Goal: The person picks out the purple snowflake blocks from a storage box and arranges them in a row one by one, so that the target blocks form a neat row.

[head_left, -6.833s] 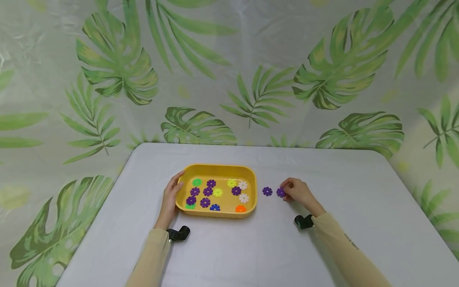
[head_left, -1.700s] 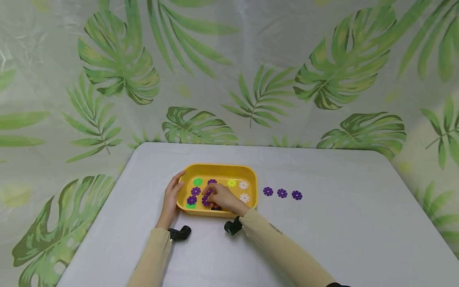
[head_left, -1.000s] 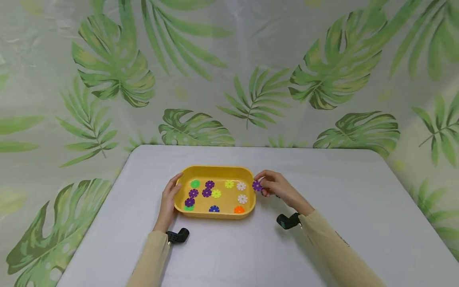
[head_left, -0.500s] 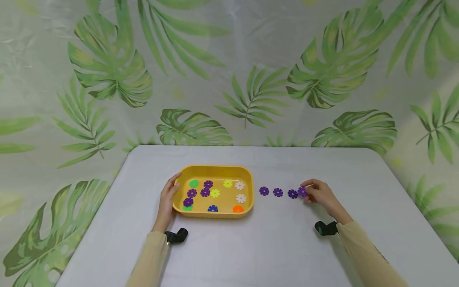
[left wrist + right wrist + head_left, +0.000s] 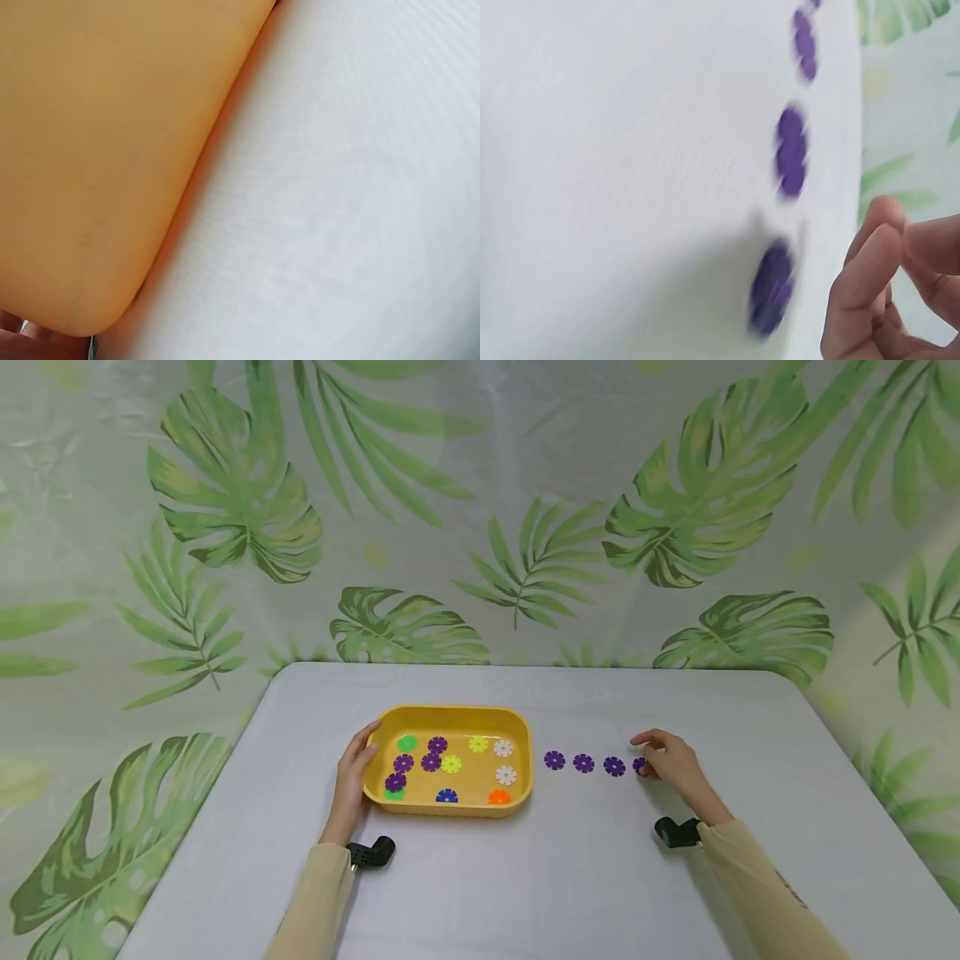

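In the head view, my left hand (image 5: 351, 781) grips the left end of a yellow plastic tray (image 5: 450, 808); fingertips also show under the tray's corner in the left wrist view. Several purple snowflake discs lie flat in a row right of the tray, among them one disc (image 5: 614, 767) just short of the row's end. My right hand (image 5: 672, 768) hovers over the rightmost disc (image 5: 637, 765) and partly covers it. The right wrist view shows this disc (image 5: 771, 289) on the table, apart from the bent fingers (image 5: 866, 277), which hold nothing.
Inside the tray lie more discs: several purple, a blue disc (image 5: 447, 796), an orange disc (image 5: 499, 797), a white disc (image 5: 506, 775), a yellow disc (image 5: 478, 744) and a green disc (image 5: 407, 743). A white cloth covers the table (image 5: 480, 893). Behind hangs a leaf-print curtain (image 5: 525, 527).
My right hand has taken a purple snowflake disc from the tray, carried it right to the row's end, set it down and let go. The left hand stays on the tray.
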Tool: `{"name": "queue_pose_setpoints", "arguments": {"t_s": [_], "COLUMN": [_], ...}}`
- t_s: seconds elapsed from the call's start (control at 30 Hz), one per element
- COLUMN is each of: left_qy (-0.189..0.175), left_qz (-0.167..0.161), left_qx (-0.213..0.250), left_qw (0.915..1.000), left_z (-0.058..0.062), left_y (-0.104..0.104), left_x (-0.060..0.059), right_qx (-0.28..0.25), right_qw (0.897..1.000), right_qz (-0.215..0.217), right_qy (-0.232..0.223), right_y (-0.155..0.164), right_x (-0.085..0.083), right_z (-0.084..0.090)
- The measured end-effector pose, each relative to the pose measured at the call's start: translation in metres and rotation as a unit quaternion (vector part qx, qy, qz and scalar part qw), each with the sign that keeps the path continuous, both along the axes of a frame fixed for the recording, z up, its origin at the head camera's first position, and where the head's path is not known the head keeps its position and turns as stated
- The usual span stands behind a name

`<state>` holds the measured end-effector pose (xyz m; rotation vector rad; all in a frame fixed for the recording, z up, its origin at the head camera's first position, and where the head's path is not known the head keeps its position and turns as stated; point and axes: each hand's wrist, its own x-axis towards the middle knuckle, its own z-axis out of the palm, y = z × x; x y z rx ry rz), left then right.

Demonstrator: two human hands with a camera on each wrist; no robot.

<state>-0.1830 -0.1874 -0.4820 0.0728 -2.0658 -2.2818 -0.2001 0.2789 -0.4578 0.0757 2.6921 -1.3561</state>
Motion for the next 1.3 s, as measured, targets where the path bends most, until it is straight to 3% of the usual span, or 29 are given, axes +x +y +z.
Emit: {"name": "queue_pose_setpoints", "arguments": {"t_s": [0.1,0.27,0.53,0.77,0.93,1.0,1.17,1.3], "left_qy": [0.001,0.011,0.018,0.019,0.021,0.021,0.023,0.029], "left_qz": [0.008,0.015,0.014,0.014,0.004,-0.002,-0.006,-0.006], "left_qx": [-0.004,-0.01,-0.006,0.0,-0.001,-0.006,-0.024,-0.018], "left_qw": [1.0,0.9998,0.9997,0.9997,0.9998,0.9998,0.9994,0.9994], "left_z": [-0.01,-0.017,-0.016,-0.017,-0.014,-0.007,0.01,0.011], "left_y": [-0.002,-0.003,-0.002,-0.003,-0.004,-0.003,0.0,0.0], "left_x": [-0.005,-0.009,-0.008,-0.01,-0.01,-0.007,0.002,0.003], "right_qx": [-0.065,-0.16,-0.221,-0.236,-0.229,-0.224,-0.207,-0.189], "right_qw": [0.998,0.984,0.958,0.94,0.939,0.939,0.941,0.945], "right_qz": [0.021,0.079,0.174,0.213,0.207,0.206,0.209,0.214], "right_qy": [0.005,-0.003,-0.06,-0.123,-0.154,-0.161,-0.17,-0.16], "right_y": [-0.021,-0.076,-0.182,-0.26,-0.296,-0.305,-0.319,-0.324], "right_x": [-0.004,-0.009,-0.01,-0.003,0.0,0.0,-0.003,-0.002], "right_z": [0.008,0.022,0.03,0.018,0.007,0.005,0.003,0.001]}}
